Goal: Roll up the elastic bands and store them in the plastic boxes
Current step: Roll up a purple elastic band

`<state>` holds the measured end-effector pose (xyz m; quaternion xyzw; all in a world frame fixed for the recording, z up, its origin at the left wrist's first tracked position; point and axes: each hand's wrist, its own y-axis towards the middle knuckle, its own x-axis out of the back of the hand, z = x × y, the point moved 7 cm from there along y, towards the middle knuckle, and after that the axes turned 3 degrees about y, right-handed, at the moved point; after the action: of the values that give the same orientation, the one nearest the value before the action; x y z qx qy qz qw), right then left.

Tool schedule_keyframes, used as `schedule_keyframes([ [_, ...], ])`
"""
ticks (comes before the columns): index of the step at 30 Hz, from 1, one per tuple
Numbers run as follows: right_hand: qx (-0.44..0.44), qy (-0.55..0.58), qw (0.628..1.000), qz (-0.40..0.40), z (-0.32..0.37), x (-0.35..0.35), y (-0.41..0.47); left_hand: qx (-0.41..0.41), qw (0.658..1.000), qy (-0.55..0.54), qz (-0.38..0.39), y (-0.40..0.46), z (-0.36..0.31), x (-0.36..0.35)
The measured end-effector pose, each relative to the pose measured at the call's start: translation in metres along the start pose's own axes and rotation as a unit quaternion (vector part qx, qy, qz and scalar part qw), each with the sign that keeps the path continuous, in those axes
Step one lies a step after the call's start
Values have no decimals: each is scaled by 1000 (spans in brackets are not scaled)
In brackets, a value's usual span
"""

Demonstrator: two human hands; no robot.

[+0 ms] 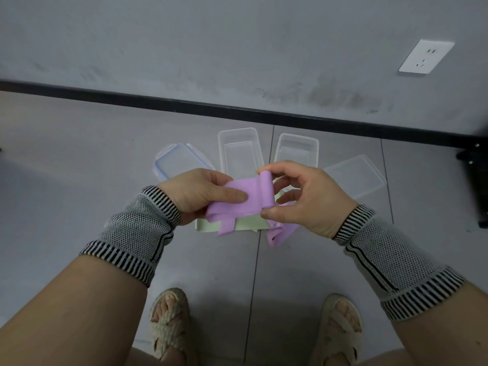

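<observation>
1. Purple elastic band [245,198] held above the floor [79,159], between both hands, in front of the boxes.
2. Left hand [195,194]: grip closed on the flat part of the band, thumb pressed on top, fingers underneath and hidden.
3. Right hand [303,196]: grip pinches the rolled end of the band, thumb at the near end of the roll, fingertip at the far end; other fingers loosely curled.
4. Loose tail of the band hangs below the hands; where it ends is partly hidden by the right hand.
5. Pale green band [248,223] on the floor under the hands, mostly covered; shape hard to make out.
6. Two open clear plastic boxes [239,146] [297,149] near the wall; near edges hidden by the hands.
7. Blue-trimmed lid [179,161] left, clear lid [356,175] right, both partly covered.
8. Sandalled feet [169,320] at the bottom, cut off by the frame.
</observation>
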<state>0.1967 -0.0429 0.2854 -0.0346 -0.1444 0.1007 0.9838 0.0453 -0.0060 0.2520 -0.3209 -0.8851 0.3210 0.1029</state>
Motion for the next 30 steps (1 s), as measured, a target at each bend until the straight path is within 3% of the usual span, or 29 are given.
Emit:
schedule_keyframes([
  [9,-7,61,998,-30,-2,9,1,-7,991,-131,-27,-3,-7,4],
  [18,-2,117,993,-35,3,15,-1,-95,987,-92,-88,-7,-23,13],
  [25,1,137,990,-36,5,18,-1,-41,986,-140,-82,-2,-15,8],
  [30,-8,98,994,-56,-2,20,1,-47,982,-148,-107,0,-14,10],
])
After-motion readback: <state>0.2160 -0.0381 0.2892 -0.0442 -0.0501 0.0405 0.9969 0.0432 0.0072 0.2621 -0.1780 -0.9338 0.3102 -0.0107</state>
